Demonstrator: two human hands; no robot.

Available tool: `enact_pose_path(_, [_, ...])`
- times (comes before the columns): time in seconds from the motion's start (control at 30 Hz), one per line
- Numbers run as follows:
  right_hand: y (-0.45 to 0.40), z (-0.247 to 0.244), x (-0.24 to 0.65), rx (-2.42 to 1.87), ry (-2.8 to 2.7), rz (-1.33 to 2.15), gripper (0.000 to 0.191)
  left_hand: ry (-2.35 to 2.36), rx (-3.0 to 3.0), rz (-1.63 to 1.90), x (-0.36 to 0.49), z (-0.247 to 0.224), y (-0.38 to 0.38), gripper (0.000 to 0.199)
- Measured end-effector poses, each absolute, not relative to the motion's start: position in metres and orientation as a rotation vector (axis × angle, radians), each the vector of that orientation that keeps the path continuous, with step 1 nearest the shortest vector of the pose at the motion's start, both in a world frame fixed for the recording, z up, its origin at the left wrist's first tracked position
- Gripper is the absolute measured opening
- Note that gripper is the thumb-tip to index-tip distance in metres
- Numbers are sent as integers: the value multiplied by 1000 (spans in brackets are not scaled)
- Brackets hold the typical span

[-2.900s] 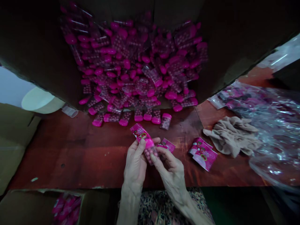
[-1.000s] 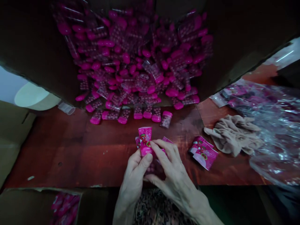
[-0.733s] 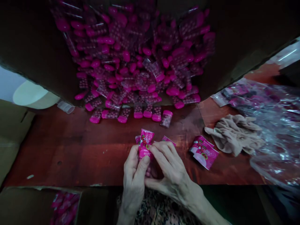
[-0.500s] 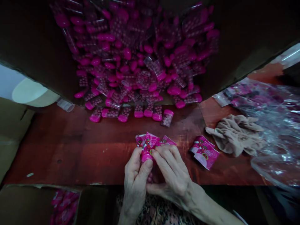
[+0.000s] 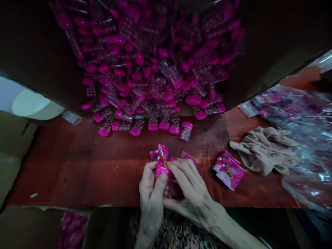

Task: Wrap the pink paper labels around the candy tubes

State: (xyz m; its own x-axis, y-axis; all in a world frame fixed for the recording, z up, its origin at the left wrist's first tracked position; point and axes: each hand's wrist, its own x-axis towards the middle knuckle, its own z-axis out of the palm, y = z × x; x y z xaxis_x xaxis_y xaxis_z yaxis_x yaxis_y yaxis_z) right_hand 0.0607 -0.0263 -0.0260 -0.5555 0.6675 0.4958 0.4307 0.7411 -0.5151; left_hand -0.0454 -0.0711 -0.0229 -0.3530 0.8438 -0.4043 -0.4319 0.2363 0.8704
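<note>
Since the left hand (image 5: 150, 195) and right hand (image 5: 193, 190) are together, clamped on a pink foil sachet (image 5: 163, 157) and the clear bead-filled tube (image 5: 168, 190) beneath it, near the front edge of the red-brown worktop (image 5: 77, 166), main risk: thin glossy foil creases or tears under finger pressure, or the smooth hard tube slips and rolls. Loose sachets (image 5: 187, 157) lie just beside the fingers; a sachet stack (image 5: 228, 174) sits right. Pink-capped tubes (image 5: 153, 123) spill from a cardboard box (image 5: 259, 52) along the far edge.

From my screen I can see a crumpled beige cloth (image 5: 263, 150), maybe a stocking, on the red-brown wooden tabletop (image 5: 52, 166) just beside heaped clear plastic bagging (image 5: 306, 138); far left, a cardboard flap (image 5: 15, 145) sits below a pale round basin (image 5: 29, 105).
</note>
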Motion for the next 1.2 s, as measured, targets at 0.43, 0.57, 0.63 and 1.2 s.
enact_pose_path(0.43, [-40,-44,44,-1128,-2042,609,67,1194,190,1605,-56,-28,-57,22])
enact_pose_path(0.57, [-48,-43,36,-1268,-1805,761,45,1135,154,1612,-61,-24,-53,26])
enact_pose_path(0.63, [-48,-37,33,-1250,-1738,962,20,1108,129,1609,-61,-24,-55,24])
enact_pose_path(1.2, [-56,-21,38,-1267,-1415,1327,11,845,160,1466,-53,-24,-62,26])
